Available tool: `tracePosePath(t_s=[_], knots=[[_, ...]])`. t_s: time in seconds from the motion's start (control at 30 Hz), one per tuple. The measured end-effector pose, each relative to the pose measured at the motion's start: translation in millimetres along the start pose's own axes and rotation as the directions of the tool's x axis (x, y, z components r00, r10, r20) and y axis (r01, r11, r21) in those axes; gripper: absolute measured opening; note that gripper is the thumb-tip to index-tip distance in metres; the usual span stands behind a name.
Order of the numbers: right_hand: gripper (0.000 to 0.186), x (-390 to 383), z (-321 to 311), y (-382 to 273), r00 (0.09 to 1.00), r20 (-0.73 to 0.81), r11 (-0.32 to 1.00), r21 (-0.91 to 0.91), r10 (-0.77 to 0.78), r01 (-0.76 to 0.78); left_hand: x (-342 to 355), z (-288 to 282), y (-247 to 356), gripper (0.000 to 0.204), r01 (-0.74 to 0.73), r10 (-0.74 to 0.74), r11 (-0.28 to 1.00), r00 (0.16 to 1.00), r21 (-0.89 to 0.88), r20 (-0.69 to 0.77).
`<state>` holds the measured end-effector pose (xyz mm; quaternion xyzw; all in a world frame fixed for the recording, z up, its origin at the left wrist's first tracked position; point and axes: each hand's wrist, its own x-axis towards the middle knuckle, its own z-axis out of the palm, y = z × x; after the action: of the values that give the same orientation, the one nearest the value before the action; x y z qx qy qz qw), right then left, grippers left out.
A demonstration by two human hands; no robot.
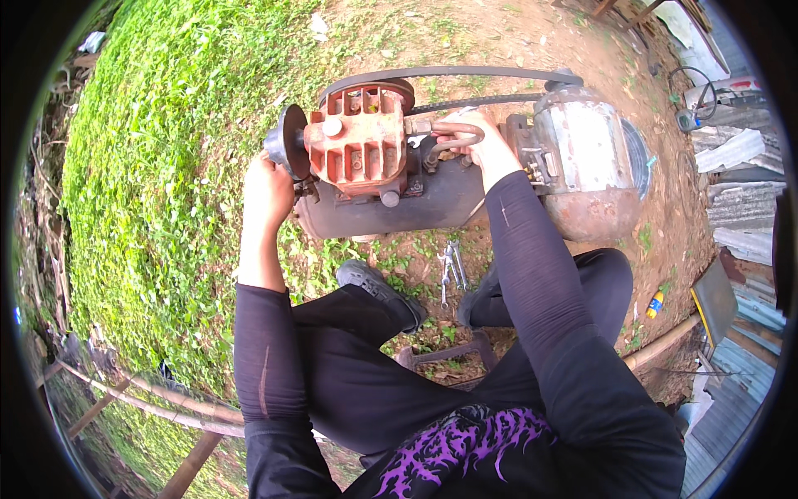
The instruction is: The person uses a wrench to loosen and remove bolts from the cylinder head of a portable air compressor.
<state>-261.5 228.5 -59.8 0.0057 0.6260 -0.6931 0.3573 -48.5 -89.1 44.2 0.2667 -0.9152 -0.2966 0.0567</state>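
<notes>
A rusty orange-red compressor head (359, 141) with cooling fins sits on a dark horizontal air tank (399, 204). At its left end is a black round air filter (289, 143). My left hand (268, 198) is closed at the lower rim of this filter, fingers curled against it. On the other side, a bent metal pipe (465, 131) leaves the head and curves down toward the tank. My right hand (480, 148) is behind and beside that pipe, fingers closed near the fittings. The pipe partly hides those fingertips, and what they pinch is unclear.
A drive belt (465, 72) runs from the pulley behind the head to a rusty motor (582, 158). Several wrenches (451, 270) lie on the dirt between my shoes. A yellow-and-blue bottle (655, 304) lies at right, near corrugated sheets (736, 224). Grass covers the left side.
</notes>
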Motion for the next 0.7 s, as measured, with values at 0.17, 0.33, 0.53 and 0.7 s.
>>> tracePosePath(t_s=[0.17,0.33,0.53,0.7], knots=[[0.020,5,8,-12,0.992,0.064,0.993,0.045,-0.112,0.109,-10,-6,21,0.023,0.046,-0.040,0.994,0.997,0.096,-0.063],[0.030,-13,2,-8,0.999,0.029,1.000,-0.008,0.029,-0.029,-14,-11,31,0.024,-0.013,0.013,1.000,1.000,-0.005,-0.026],[0.034,-30,5,-5,0.992,0.044,0.982,0.156,-0.118,0.109,-9,-5,-1,0.022,-0.123,0.125,0.961,0.992,0.247,0.009],[0.026,-13,20,-11,0.993,-0.068,0.968,0.228,-0.096,0.109,-2,4,-7,0.022,0.013,-0.003,0.991,0.997,0.131,-0.075]])
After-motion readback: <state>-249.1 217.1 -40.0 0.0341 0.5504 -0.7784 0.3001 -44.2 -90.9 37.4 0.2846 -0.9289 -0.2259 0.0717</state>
